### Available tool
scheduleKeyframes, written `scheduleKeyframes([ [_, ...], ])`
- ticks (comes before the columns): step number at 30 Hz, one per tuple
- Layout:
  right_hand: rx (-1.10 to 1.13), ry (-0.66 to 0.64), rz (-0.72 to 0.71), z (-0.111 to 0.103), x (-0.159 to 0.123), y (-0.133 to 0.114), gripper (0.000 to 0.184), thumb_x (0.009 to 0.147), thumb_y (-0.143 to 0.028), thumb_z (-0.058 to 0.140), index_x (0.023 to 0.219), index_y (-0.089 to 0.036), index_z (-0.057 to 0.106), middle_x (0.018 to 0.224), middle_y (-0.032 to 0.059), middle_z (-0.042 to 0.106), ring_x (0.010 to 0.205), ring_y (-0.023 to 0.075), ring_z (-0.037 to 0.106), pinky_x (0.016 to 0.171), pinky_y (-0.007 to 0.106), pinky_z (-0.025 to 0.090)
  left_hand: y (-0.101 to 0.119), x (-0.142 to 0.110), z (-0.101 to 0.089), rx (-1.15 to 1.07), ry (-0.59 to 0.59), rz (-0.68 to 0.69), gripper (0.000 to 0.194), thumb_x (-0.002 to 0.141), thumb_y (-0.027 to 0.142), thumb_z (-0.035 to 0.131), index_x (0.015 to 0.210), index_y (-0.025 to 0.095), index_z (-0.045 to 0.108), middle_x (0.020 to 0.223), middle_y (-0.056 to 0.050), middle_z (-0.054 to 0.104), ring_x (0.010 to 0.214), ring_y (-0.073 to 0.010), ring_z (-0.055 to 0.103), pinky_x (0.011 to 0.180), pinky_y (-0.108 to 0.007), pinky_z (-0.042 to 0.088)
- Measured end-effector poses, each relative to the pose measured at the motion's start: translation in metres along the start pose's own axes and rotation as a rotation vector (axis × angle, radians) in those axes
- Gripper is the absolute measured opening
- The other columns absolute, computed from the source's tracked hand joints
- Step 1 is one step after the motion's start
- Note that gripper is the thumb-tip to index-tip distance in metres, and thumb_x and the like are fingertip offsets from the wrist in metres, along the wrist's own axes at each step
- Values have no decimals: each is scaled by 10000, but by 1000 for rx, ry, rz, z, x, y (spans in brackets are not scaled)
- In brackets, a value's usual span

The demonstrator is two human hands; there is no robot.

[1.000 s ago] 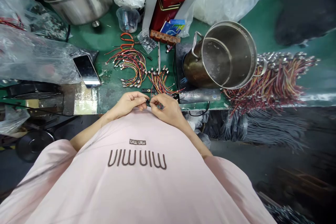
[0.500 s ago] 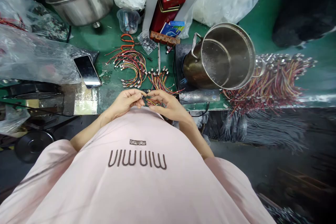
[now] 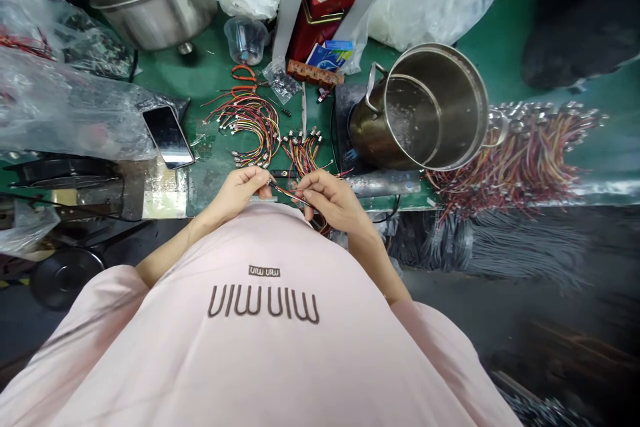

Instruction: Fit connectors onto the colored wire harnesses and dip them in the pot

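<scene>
A thin bundle of coloured wires (image 3: 286, 192) runs between my two hands at the bench's front edge. My left hand (image 3: 246, 188) is closed, pinching the wire bundle at its end, where a small connector seems to sit. My right hand (image 3: 330, 197) is closed around the same wires farther along, thumb against fingers. Just beyond my hands lies a small pile of wire harnesses (image 3: 304, 153) with dark connectors at the far end. To its left is a curved heap of red, yellow and black wire harnesses (image 3: 253, 123).
A tall metal pot (image 3: 385, 127) stands on a dark plate at the right, with a large wire pile (image 3: 520, 160) beyond it. A phone (image 3: 168, 137) lies at the left. Orange-handled pliers (image 3: 244, 79), a steel basin (image 3: 155, 3) and a clear cup (image 3: 246, 40) are farther back.
My right hand has slid right along the wires, away from my left hand, and a longer stretch of the bundle now shows between them. My left hand has barely moved.
</scene>
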State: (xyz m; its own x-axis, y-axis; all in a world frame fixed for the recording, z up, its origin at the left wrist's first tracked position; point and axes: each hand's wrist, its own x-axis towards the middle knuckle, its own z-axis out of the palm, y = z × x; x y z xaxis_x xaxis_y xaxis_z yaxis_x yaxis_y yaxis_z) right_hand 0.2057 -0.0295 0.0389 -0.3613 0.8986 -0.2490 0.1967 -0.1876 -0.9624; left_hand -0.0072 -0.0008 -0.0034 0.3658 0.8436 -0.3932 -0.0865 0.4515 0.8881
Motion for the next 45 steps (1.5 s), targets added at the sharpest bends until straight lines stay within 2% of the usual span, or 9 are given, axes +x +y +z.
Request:
scheduleKeyframes([
  [8, 78, -58, 46, -3, 0, -4, 120, 917, -290, 487, 979, -190, 513, 776, -30, 656, 501, 53, 585, 550, 206, 467, 1, 1, 2, -4, -8, -10, 433, 761, 574, 644, 687, 147, 641, 575, -6, 614, 553, -89, 522, 597, -216, 419],
  [12, 106, -68, 76, -2, 0, -6, 175, 908, -331, 514, 1005, -186, 525, 780, -15, 664, 511, 61, 577, 521, 204, 462, 1, 1, 1, -47, -43, -10, 432, 745, 568, 667, 822, 145, 703, 613, -11, 635, 568, -95, 526, 609, -225, 423],
  [18, 65, -46, 83, 0, 1, -6, 289, 801, -310, 663, 1041, -169, 587, 739, -21, 631, 550, 65, 543, 499, 189, 424, -3, 1, -3, -121, -92, -4, 411, 762, 497, 692, 996, 161, 731, 695, -19, 661, 637, -100, 560, 679, -240, 436],
  [23, 29, -2, 107, 1, 1, -3, 281, 788, -318, 666, 1016, -155, 635, 694, -25, 608, 542, 70, 524, 499, 198, 411, -3, 0, -5, -165, -121, 6, 384, 758, 452, 715, 1030, 181, 734, 712, -16, 673, 679, -102, 582, 723, -242, 442],
  [29, 66, -45, 112, 4, 2, -4, 281, 825, -397, 623, 953, -147, 632, 697, -9, 637, 501, 73, 548, 500, 212, 441, -5, 0, -9, -112, -156, 42, 354, 774, 402, 712, 1074, 214, 724, 1028, -55, 716, 809, -122, 632, 812, -261, 462],
  [34, 56, -74, 121, 6, 2, -8, 296, 883, -437, 541, 877, -151, 615, 679, -1, 646, 480, 74, 569, 486, 199, 445, 4, -3, -7, -40, -173, 69, 345, 770, 377, 718, 1068, 204, 726, 1056, -71, 723, 949, -169, 650, 899, -300, 470],
  [39, -78, -59, 93, 11, 3, -8, 274, 898, -379, 517, 767, -156, 606, 636, -10, 613, 475, 71, 551, 485, 195, 427, 14, -7, -1, 4, -154, 79, 324, 740, 348, 744, 1026, 194, 738, 1054, -76, 735, 992, -191, 663, 931, -329, 487],
  [43, -191, 22, 30, 16, 2, -9, 195, 884, -300, 518, 814, -154, 628, 651, -14, 611, 476, 72, 529, 496, 208, 409, 10, -9, -1, 31, -133, 108, 315, 751, 343, 731, 1031, 199, 741, 1111, -74, 722, 1041, -200, 652, 955, -332, 482],
  [45, -176, 38, 32, 17, 1, -9, 168, 857, -308, 561, 885, -158, 632, 661, -18, 613, 497, 78, 534, 498, 208, 405, 7, -9, -2, 54, -145, 137, 298, 777, 327, 710, 1051, 212, 738, 1130, -70, 715, 1065, -196, 644, 969, -326, 473],
])
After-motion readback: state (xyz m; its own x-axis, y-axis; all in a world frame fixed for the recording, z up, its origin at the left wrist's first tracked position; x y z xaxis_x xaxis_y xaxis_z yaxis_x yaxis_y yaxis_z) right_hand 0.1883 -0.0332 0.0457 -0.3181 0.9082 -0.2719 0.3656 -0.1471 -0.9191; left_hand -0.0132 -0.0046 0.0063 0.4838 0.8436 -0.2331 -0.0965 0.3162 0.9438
